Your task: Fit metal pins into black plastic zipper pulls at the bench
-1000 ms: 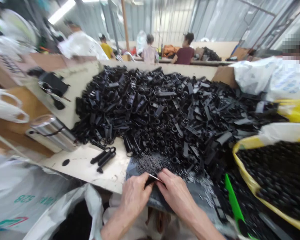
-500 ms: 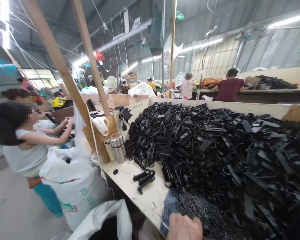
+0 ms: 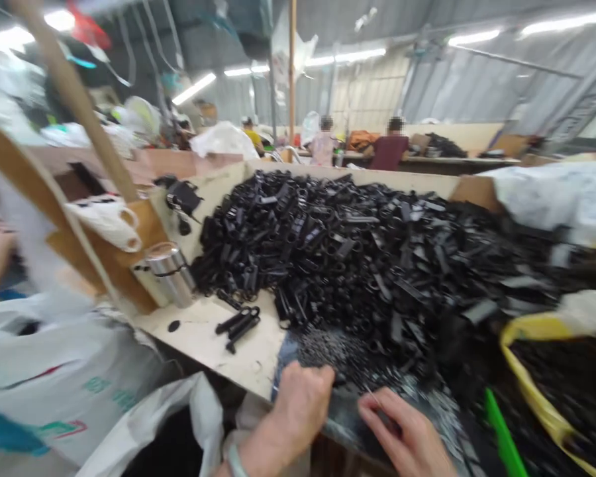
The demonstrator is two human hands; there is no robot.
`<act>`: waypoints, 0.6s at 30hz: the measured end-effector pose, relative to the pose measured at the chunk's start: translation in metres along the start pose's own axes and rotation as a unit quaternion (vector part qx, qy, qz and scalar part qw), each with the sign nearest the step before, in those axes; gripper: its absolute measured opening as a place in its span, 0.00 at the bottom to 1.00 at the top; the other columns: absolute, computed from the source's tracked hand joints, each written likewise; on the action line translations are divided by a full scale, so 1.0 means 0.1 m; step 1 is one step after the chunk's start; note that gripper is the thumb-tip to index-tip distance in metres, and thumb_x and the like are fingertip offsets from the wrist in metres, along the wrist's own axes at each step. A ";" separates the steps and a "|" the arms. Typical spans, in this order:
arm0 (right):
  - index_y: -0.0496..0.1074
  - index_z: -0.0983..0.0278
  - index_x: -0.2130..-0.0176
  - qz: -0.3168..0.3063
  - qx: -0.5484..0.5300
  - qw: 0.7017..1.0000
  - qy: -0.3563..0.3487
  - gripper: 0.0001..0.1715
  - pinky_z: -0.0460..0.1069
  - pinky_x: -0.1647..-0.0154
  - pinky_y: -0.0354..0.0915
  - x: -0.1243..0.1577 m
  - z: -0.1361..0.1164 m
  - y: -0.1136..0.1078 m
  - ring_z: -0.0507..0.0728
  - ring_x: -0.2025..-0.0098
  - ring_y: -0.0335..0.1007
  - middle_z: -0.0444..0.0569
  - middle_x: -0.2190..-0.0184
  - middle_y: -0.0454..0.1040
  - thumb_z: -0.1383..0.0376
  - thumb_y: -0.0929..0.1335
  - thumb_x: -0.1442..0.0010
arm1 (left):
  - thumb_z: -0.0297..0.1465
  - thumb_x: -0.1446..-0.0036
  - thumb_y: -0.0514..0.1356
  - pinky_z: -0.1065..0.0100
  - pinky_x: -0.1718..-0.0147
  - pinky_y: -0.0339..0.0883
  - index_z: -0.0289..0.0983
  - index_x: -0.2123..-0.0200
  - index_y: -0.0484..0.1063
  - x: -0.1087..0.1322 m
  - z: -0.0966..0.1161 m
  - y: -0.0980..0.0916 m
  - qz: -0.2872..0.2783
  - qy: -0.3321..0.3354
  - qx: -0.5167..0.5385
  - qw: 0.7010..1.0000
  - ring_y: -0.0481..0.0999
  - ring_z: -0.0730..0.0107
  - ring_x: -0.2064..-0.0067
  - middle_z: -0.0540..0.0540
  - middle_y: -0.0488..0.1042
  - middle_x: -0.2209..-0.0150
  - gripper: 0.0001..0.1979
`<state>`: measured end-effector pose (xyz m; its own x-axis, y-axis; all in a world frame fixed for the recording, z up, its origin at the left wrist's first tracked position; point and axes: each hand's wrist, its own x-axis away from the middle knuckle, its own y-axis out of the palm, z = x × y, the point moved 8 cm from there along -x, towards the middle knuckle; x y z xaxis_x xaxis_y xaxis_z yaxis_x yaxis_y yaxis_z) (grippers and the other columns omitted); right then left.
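The left hand (image 3: 305, 404) is curled into a fist, knuckles up, just beside a heap of small dark bits (image 3: 330, 346); whether its fingers grip anything cannot be told. The right hand (image 3: 407, 427) is nearby, its fingers half bent, and a thin pale sliver (image 3: 372, 396) shows at their tips, too blurred to tell how it is held. Beyond both hands, black parts (image 3: 347, 248) form a broad pile across the table (image 3: 198, 348); a few elongated black pieces (image 3: 238, 326) lie apart at its left, near a steel flask (image 3: 171, 275).

The white sack (image 3: 34, 368) at the lower left carries green characters (smeared past reading) and a red-and-green mark. I can make out no lettering on the flask. To the right, a green strip (image 3: 501, 434) leans near a yellow-rimmed sack (image 3: 519, 374) of dark pieces.
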<state>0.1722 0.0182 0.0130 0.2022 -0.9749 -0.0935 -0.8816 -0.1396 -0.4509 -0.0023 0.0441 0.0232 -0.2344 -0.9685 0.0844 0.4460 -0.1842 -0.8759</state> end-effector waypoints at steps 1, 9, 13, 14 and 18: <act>0.81 0.57 0.67 0.018 -0.047 0.998 0.036 0.17 0.47 0.66 0.69 0.01 -0.03 0.00 0.57 0.67 0.74 0.49 0.68 0.78 0.50 0.70 0.36 | 0.20 0.41 0.54 0.55 0.55 0.66 0.38 0.67 0.77 -0.01 -0.01 -0.01 0.001 0.010 0.016 1.000 0.81 0.52 0.63 0.38 0.81 0.69 0.12; 0.78 0.65 0.65 0.095 -0.464 0.851 0.226 0.29 0.41 0.81 0.39 -0.02 -0.03 0.44 0.44 0.80 0.37 0.34 0.79 0.55 0.46 0.82 0.53 | 0.44 0.36 0.60 0.70 0.65 0.66 0.37 0.66 0.76 0.10 -0.15 -0.06 0.035 -0.054 0.399 0.915 0.75 0.65 0.64 0.48 0.78 0.68 0.16; 0.78 0.67 0.66 0.073 -0.501 0.833 0.224 0.28 0.41 0.82 0.37 -0.10 -0.10 0.54 0.43 0.80 0.37 0.37 0.78 0.61 0.48 0.83 0.54 | 0.46 0.45 0.68 0.71 0.68 0.67 0.36 0.67 0.78 0.20 -0.18 0.06 0.043 -0.115 0.531 0.838 0.73 0.69 0.68 0.49 0.77 0.69 0.17; 0.78 0.67 0.67 0.066 -0.502 0.832 0.226 0.28 0.41 0.82 0.37 -0.10 -0.11 0.56 0.42 0.80 0.37 0.37 0.77 0.63 0.48 0.83 0.54 | 0.47 0.46 0.69 0.71 0.69 0.66 0.36 0.67 0.78 0.21 -0.19 0.09 0.046 -0.126 0.545 0.828 0.72 0.70 0.69 0.48 0.77 0.70 0.18; 0.77 0.67 0.69 0.053 -0.506 0.829 0.231 0.27 0.41 0.83 0.36 -0.10 -0.13 0.61 0.42 0.80 0.37 0.38 0.78 0.63 0.49 0.83 0.54 | 0.50 0.51 0.70 0.73 0.75 0.62 0.37 0.67 0.78 0.23 -0.24 0.19 0.050 -0.155 0.570 0.806 0.68 0.72 0.73 0.51 0.72 0.75 0.21</act>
<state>0.1113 0.0169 -0.0020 0.1211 -0.9208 0.3706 -0.8374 0.1057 0.5363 -0.0201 0.0218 -0.0032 0.0007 -0.9510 0.3093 0.9940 0.0345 0.1038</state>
